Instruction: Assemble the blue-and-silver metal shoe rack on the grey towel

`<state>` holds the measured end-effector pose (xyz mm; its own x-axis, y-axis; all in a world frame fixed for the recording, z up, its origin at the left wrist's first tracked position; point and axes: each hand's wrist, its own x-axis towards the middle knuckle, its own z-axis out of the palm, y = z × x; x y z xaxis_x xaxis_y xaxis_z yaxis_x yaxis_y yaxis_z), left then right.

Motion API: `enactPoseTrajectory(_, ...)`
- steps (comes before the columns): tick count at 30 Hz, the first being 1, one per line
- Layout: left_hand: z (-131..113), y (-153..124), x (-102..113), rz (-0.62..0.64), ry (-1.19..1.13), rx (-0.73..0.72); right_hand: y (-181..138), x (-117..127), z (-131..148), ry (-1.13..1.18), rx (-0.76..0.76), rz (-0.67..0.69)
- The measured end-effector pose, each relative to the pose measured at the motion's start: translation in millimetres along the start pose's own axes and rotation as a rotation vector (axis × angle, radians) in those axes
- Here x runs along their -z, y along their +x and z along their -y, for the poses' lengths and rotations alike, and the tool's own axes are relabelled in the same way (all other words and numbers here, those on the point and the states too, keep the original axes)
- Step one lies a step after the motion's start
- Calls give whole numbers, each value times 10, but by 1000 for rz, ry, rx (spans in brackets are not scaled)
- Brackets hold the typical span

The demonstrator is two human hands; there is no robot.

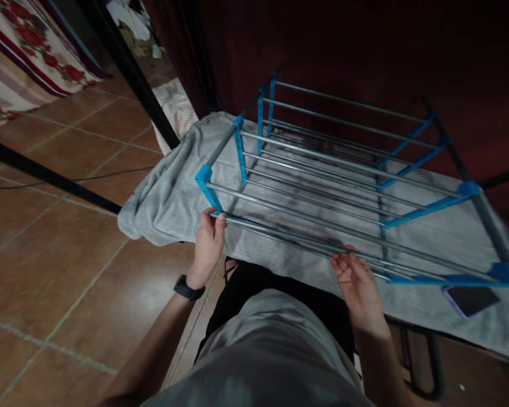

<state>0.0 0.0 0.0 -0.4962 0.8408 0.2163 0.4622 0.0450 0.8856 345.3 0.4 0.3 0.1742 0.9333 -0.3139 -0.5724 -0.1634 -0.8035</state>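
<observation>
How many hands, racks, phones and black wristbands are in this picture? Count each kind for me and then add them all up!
Hands: 2, the left hand and the right hand
Metal rack with blue plastic parts: 1
Phone: 1
Black wristband: 1
Total: 5

no readable text, no legible labels, brands, numbers or signs anywhere

Grey blanket (161,192) (bunched at left) bearing 1 metal rack (352,164), 1 phone (470,300).
</observation>
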Motion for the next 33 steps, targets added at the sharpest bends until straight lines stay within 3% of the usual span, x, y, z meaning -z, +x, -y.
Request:
enactPoseTrajectory(6, -25, -21, 78, -2, 287, -79, -20, -220, -129, -41, -22, 58)
enactPoseTrajectory(18, 141, -59, 99, 85, 632, -280, -1, -187, -187, -80, 15, 3)
enactPoseTrajectory(33, 90, 36, 146, 253, 968, -285, -1, -215, -159, -59, -21, 9)
